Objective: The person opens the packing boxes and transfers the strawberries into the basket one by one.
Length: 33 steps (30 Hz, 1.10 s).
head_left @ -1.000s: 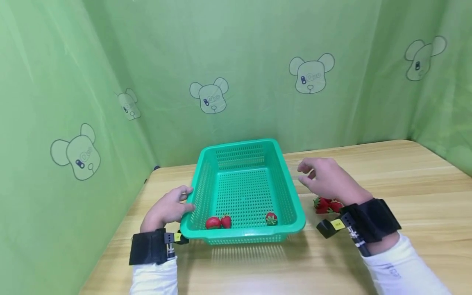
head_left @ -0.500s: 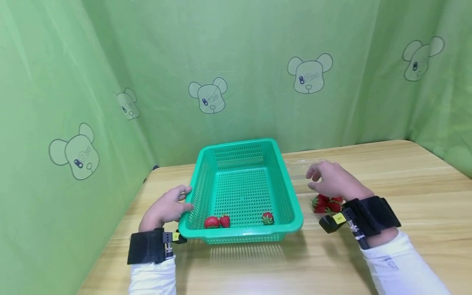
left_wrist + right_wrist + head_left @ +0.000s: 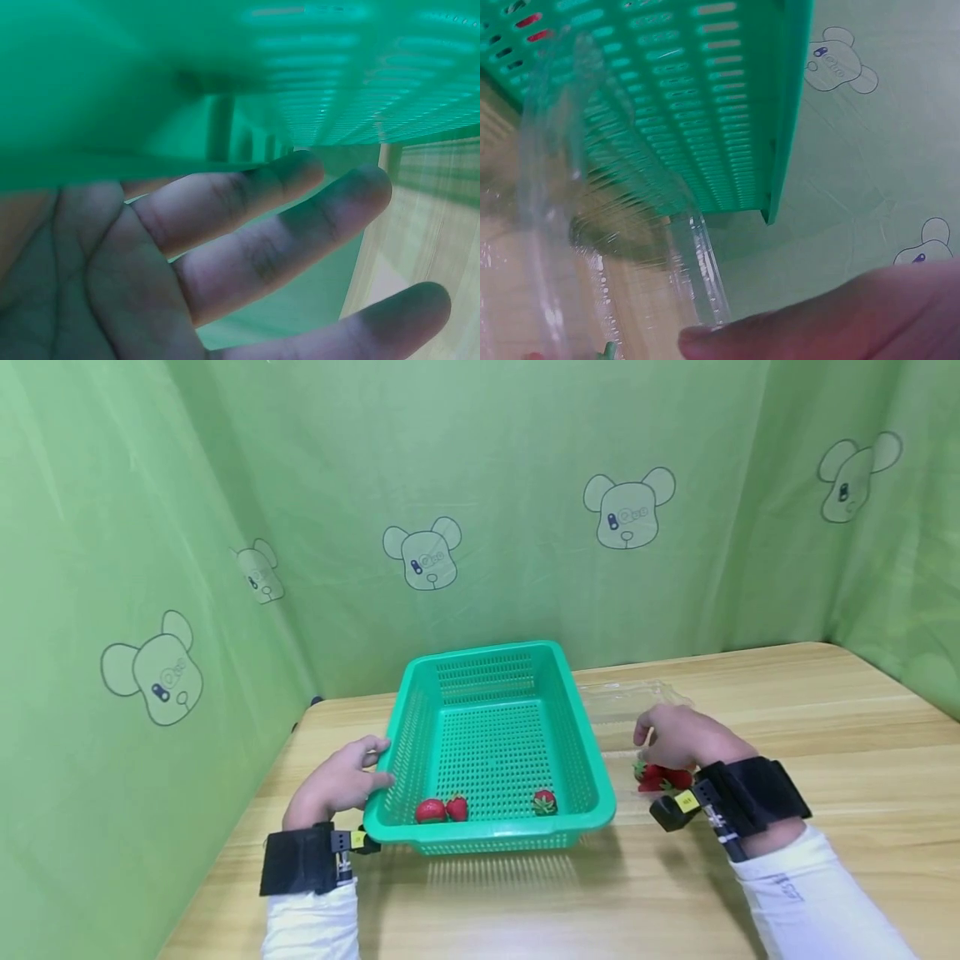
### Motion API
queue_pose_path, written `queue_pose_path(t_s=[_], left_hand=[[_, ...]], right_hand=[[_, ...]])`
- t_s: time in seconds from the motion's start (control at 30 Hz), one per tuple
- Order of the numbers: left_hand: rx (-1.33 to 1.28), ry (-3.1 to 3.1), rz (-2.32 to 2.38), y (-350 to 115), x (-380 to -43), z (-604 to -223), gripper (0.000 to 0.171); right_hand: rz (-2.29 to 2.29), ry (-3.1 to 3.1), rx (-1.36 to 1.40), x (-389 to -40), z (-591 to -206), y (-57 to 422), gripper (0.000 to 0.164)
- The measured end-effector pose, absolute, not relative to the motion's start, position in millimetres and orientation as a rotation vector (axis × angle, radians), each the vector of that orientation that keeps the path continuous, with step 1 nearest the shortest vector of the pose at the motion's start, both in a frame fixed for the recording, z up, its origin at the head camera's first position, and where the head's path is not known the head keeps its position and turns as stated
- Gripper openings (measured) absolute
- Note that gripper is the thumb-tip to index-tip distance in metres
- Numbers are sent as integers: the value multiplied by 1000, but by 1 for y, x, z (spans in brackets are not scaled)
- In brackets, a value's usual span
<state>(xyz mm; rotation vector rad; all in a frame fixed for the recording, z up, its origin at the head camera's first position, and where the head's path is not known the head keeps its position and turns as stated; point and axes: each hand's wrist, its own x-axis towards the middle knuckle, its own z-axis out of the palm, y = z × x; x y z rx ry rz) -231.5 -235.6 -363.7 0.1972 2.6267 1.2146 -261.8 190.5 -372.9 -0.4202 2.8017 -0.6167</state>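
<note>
While our right hand (image 3: 681, 737) leans over the strawberry pile (image 3: 663, 779), the way that seems to matter most is down: the berries lie just under it and a bit nearer to us. Our right hand is much closer to them than our left hand (image 3: 341, 781), which is far over on the other side. One berry shows its green leaves at the end toward the basket, so we guess it lies sideways under the fingers (the others are too jumbled to tell). Our right fingers are loosely bent, with a gap by the thumb, and we see nothing held in them. We can't tell if the tips touch a berry, since the hand hides part of the pile.

The clear plastic box (image 3: 630, 695) sits under and just past our right hand, with the pile at its near end. To the left of that hand is the green basket (image 3: 495, 833). Our left hand holds its rim, thumb on top and fingers outside. Across from that grip, low inside, are two strawberries (image 3: 431, 811) and, farther right, one strawberry (image 3: 545, 802).
</note>
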Motion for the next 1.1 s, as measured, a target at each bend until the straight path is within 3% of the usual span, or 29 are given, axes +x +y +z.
queue_pose_path(t_s=[1.1], left_hand=[[204,2642,1184,-235,-232,-363,53]], right_hand=[[-609,2752,-397,-262,-400,172,24]])
